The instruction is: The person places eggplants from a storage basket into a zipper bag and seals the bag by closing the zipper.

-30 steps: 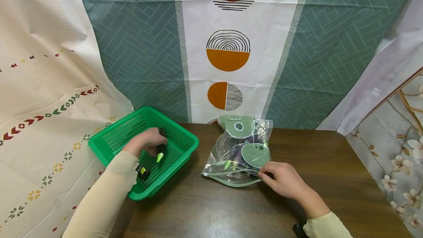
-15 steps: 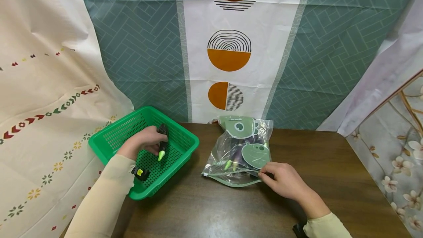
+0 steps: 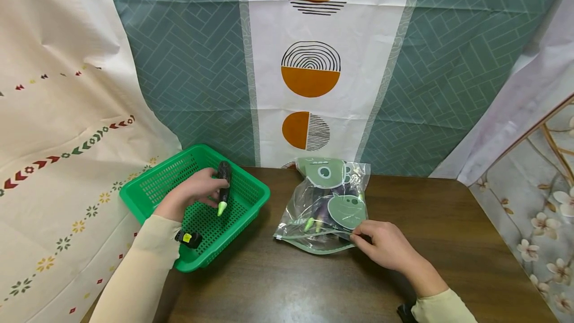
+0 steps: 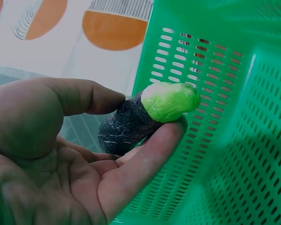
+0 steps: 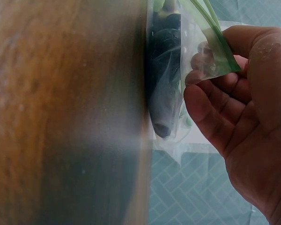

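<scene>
In the head view my left hand (image 3: 202,187) holds a dark eggplant (image 3: 224,173) over the green basket (image 3: 236,237). The left wrist view shows its bright green stem end (image 4: 171,101), with thumb and fingers pinching the dark body just behind it. My right hand (image 3: 383,243) pinches the near right corner of a clear zip bag (image 3: 347,211) lying on the table. Several dark eggplants with pale green ends lie inside the bag, partly hidden by its green cartoon print. Seen from the right wrist, thumb and fingers grip the green zip edge (image 5: 215,37).
The brown wooden table (image 3: 287,288) runs back to a patterned cloth (image 3: 309,128) hanging behind. A floral cloth (image 3: 54,203) hangs along the left, close to the basket. On the right stands a flower-patterned panel (image 3: 538,223).
My left hand has raised the eggplant off the basket's floor and tipped more of it into sight. My right hand and the bag have stayed in place.
</scene>
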Motion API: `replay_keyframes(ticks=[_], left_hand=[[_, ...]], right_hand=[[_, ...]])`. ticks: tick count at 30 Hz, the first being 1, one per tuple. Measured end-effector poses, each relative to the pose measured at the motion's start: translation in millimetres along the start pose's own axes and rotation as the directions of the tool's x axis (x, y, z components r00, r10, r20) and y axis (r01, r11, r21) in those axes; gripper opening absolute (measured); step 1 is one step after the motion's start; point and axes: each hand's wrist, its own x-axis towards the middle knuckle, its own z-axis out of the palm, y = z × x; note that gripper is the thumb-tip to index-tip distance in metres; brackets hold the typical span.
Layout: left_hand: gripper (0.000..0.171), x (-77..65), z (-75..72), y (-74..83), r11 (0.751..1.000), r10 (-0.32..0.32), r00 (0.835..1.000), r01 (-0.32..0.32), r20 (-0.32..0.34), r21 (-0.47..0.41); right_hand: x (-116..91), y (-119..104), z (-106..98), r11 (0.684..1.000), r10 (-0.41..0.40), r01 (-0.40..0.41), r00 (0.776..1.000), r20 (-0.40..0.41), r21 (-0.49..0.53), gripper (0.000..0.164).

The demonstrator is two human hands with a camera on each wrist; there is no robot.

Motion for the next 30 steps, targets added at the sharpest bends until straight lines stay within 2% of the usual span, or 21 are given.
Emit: replay_keyframes(ticks=[4, 15, 30], left_hand=[[0.089, -2.5, 0.8, 2.7, 1.0, 0.023, 1.0, -0.023, -0.005, -0.019], [0.089, -8.1, 9.5, 11.3, 0.993, 0.084, 0.995, -0.088, -0.053, -0.073], [0.088, -23.7, 27.4, 38.5, 0.966, 0.195, 0.977, -0.206, -0.08, -0.156]], right_hand=[[0, 0, 0, 1.0, 0.005, -0.005, 1.0, 0.004, -0.001, 0.021], [-1, 1, 0, 1.0, 0.006, -0.006, 1.0, 0.006, -0.002, 0.021], [0, 0, -1, 1.0, 0.003, -0.003, 1.0, 0.005, 0.0, 0.021]])
